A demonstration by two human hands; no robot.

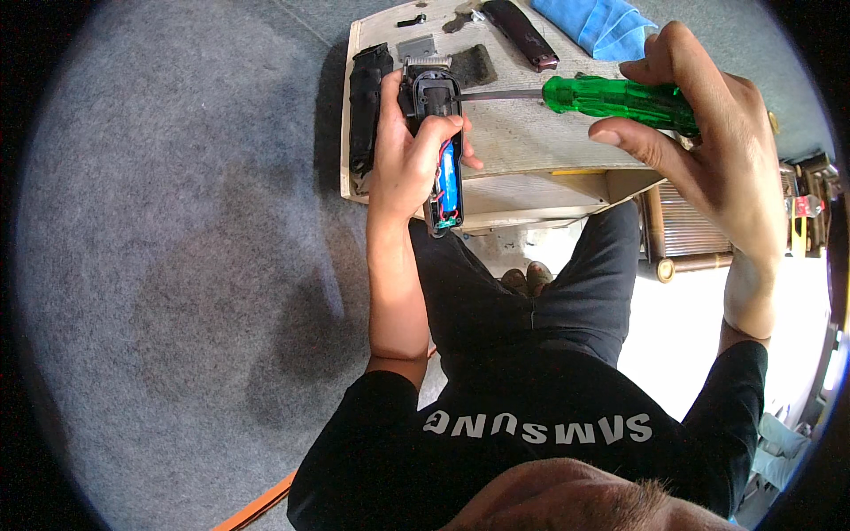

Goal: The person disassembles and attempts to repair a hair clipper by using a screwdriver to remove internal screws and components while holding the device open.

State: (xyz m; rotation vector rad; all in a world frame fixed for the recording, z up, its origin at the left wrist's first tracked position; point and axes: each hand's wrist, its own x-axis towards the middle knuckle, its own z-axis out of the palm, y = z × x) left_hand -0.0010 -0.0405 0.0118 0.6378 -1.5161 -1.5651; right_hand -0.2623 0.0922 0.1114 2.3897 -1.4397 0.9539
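Our left hand point(405, 173) grips an opened hair clipper point(436, 99), thumb across its front and fingertips showing at its far edge; our right hand point(735, 146) loosely holds the butt of a screwdriver point(611, 99) with a clear green handle. The clipper's black body lies bare inside, showing a blue battery point(450, 177), thin red wires, a scrap of green at the lower end and a metal blade point(428, 63) on top. We have it upright in the left hand, over the table's left part, to the left of our right hand; the screwdriver's shaft reaches its upper right edge. On the pale wooden table point(522, 146) lie a long black piece point(367, 106), a dark reddish shell point(522, 35) and a folded blue cloth point(598, 26). Grey carpet point(177, 221) spreads to our left, and a slatted brown piece point(692, 221) stands to our right.
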